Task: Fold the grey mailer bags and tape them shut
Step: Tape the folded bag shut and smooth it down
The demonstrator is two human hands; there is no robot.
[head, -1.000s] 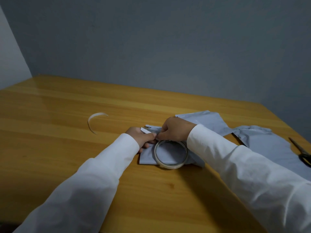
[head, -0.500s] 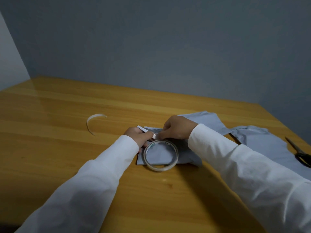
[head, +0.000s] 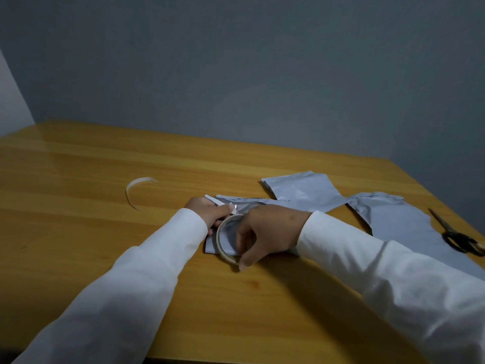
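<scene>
Both hands meet at mid-table over a folded bag (head: pixel 225 245). Right hand (head: pixel 265 232) grips the tape roll (head: pixel 228 240) — thumb on its near rim, fingers curled through the ring. Left hand (head: pixel 210 214) pinches the tape end (head: pixel 233 210) at the bag's far edge. More bags (head: pixel 393 222) lie right, scissors (head: pixel 456 236) beyond — no legible writing.

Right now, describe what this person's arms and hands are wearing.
Both arms are covered by long white shirt sleeves, loose and lightly creased, ending in plain cuffs at the wrists. The left hand and right hand are bare: no gloves, rings or watch visible.
</scene>
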